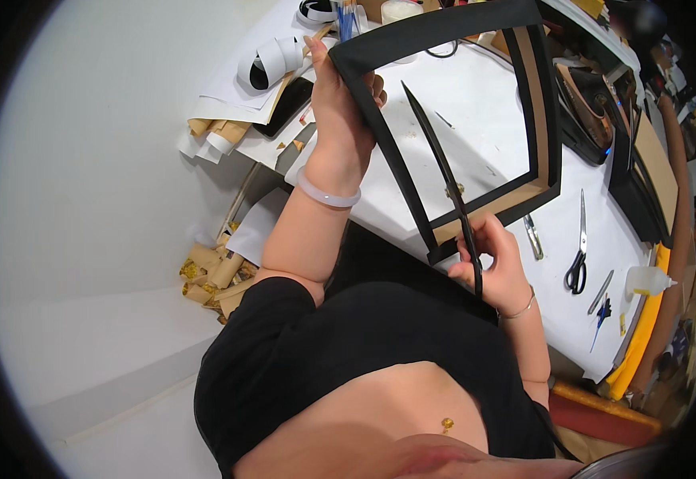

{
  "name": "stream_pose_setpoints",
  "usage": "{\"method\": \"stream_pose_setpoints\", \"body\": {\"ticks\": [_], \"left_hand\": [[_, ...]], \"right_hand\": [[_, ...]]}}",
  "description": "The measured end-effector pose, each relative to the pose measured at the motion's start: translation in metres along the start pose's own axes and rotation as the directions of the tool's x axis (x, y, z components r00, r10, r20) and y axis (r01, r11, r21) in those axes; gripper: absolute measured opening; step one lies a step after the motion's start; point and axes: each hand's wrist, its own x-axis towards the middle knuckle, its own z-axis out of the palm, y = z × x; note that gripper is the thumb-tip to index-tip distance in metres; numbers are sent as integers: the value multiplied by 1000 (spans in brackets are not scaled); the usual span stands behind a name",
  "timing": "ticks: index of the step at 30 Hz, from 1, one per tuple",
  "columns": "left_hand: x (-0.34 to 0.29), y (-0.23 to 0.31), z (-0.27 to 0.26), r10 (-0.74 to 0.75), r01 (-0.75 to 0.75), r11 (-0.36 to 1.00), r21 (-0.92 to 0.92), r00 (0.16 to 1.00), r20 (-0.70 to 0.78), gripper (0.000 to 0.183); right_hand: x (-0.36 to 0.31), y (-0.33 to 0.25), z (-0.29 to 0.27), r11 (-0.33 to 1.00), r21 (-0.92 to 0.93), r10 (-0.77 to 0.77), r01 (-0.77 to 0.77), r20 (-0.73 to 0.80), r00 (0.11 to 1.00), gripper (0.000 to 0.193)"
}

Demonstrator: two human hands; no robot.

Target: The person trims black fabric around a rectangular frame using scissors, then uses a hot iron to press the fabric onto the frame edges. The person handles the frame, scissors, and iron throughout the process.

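A black rectangular frame [444, 28] with tan inner edges is held up, tilted, over the white-covered table. My left hand [342, 112] grips its left side, thumb outside and fingers curled behind the border. My right hand [501, 267] is by the frame's near left corner, thumb and fingers pinched around a long, narrow black strip [441, 156]. The strip tapers to a point at its far end and crosses the frame's opening. I cannot tell whether it is joined to the frame.
At the right lie scissors [578, 271], snips [601, 313], a craft knife [533, 237] and a plastic bottle [648, 281]. An iron [586, 112] stands farther back. White strip rolls [270, 62] and a dark flat object [286, 108] are at the left.
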Motion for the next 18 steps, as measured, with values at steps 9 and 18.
{"method": "stream_pose_setpoints", "body": {"ticks": [9,18], "left_hand": [[6,-16,-12,-14,17,999,28,995,-94,69],[9,-28,-12,-14,15,1000,14,992,-124,67]], "right_hand": [[24,4,12,990,-141,6,-4,15,1000,62],[40,-4,20,952,-302,-64,56,-18,998,60]]}}
